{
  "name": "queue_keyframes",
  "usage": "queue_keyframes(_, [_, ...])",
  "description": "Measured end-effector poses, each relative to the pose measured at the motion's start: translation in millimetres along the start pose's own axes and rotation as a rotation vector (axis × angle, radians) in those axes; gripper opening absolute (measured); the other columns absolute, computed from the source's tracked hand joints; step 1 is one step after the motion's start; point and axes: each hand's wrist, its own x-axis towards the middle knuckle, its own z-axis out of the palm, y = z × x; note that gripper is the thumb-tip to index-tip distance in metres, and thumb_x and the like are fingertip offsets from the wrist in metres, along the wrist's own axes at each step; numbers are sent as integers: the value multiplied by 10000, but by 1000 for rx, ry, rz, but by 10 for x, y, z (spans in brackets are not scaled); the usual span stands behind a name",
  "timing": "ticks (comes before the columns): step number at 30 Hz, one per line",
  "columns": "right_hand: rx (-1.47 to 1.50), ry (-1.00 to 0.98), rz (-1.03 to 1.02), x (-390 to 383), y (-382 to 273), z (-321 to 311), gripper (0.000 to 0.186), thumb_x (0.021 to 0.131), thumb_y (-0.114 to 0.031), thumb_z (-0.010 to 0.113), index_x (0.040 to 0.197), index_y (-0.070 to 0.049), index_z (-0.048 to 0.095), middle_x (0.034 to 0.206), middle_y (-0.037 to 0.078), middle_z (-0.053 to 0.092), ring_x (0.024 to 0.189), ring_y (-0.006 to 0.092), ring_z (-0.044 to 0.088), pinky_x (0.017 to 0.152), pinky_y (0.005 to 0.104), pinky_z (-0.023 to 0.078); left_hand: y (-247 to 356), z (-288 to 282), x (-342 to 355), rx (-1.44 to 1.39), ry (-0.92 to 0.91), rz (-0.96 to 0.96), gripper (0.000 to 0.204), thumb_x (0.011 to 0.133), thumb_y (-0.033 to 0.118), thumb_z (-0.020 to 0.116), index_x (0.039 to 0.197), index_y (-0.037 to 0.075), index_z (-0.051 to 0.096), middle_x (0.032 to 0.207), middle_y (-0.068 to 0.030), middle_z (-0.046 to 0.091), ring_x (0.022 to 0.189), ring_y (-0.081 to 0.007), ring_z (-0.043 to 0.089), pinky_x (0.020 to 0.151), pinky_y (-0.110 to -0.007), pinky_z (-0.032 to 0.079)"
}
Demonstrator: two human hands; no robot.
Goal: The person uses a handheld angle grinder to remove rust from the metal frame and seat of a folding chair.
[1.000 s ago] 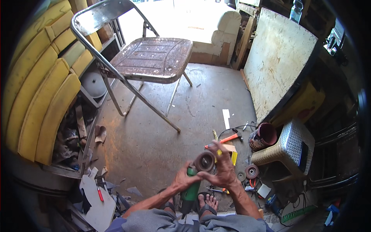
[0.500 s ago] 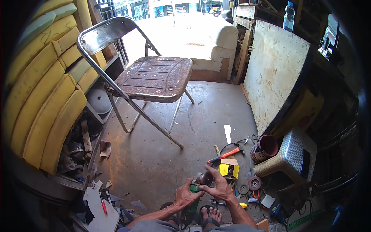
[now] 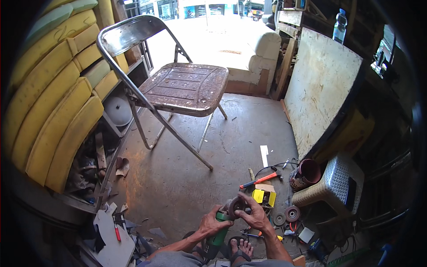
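A green angle grinder (image 3: 216, 239) stands upright between my feet, its metal head uppermost. My left hand (image 3: 211, 224) is wrapped around the body just below the head. At the head is a brown round grinding disc (image 3: 237, 205), its face turned toward me. My right hand (image 3: 255, 216) pinches the disc's right edge, thumb in front and fingers behind. Whether the disc is fastened down cannot be made out. Beyond them stands a rusty metal folding chair (image 3: 184, 86), unfolded on the floor.
Right of my hands lie a yellow box (image 3: 264, 197), a hammer (image 3: 260, 180), spare discs (image 3: 292, 213) and small tools. A woven-pattern stool (image 3: 340, 180) and a dark red pot (image 3: 307, 172) stand farther right. Yellow foam pads (image 3: 55, 129) are stacked left. A red-handled screwdriver (image 3: 117, 232) lies lower left.
The grinder has turned so the disc's face shows more fully. My right fingers have shifted onto the disc's edge. The whole view has tilted slightly.
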Motion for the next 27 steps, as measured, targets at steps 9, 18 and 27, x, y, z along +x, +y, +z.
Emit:
queue_keyframes(9, [-63,-164,257,6,-161,-142,634,856,-333,815,1378,-59,582,1186,171,708,1125,265,690,924,389,558,3,-46,-75,74,-68,-30,874,639,559,813,1368,151,554,1107,-208,721,1027,-396,709,915,-451,548])
queue_keyframes(18, [-12,-96,477,-84,-9,125,700,876,-267,806,1482,-117,489,1334,152,643,1151,274,668,941,410,572,-118,39,-32,-8,-44,-67,866,678,541,840,1365,109,537,1169,-189,695,1074,-346,687,954,-436,535])
queue_keyframes(27, [1277,-340,814,-581,438,539,781,904,-516,721,1456,-48,429,1246,177,638,1062,369,689,786,496,629,247,-118,207,-373,-97,183,1014,864,517,773,1588,65,227,1462,-218,471,1380,-339,456,1169,-461,365])
